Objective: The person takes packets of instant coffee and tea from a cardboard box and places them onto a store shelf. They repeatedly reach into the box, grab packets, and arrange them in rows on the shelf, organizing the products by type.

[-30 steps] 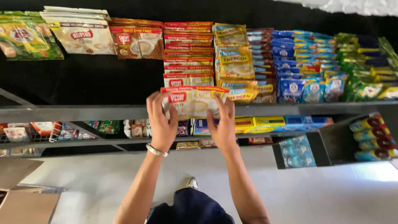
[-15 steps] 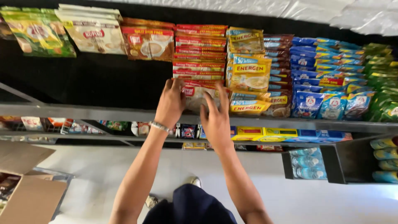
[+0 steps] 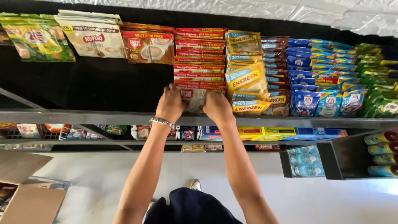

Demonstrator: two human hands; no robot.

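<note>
On the dark shelf (image 3: 103, 89), left of the hands, lie green pouches (image 3: 37, 39), cream coffee packs (image 3: 93, 35) and a brown sachet pack (image 3: 148, 46); the left hand (image 3: 170, 104), a metal bracelet (image 3: 162, 122) on its wrist, and the right hand (image 3: 217, 108) both grip the red-and-cream packet (image 3: 194, 97). A second ago that packet hung out over the shelf's front edge; now it lies pushed in at the front of the red stack (image 3: 200, 56), so it looks nearly seated. Yellow cereal packs (image 3: 247, 79) and blue pouches (image 3: 319, 89) lie to the right
</note>
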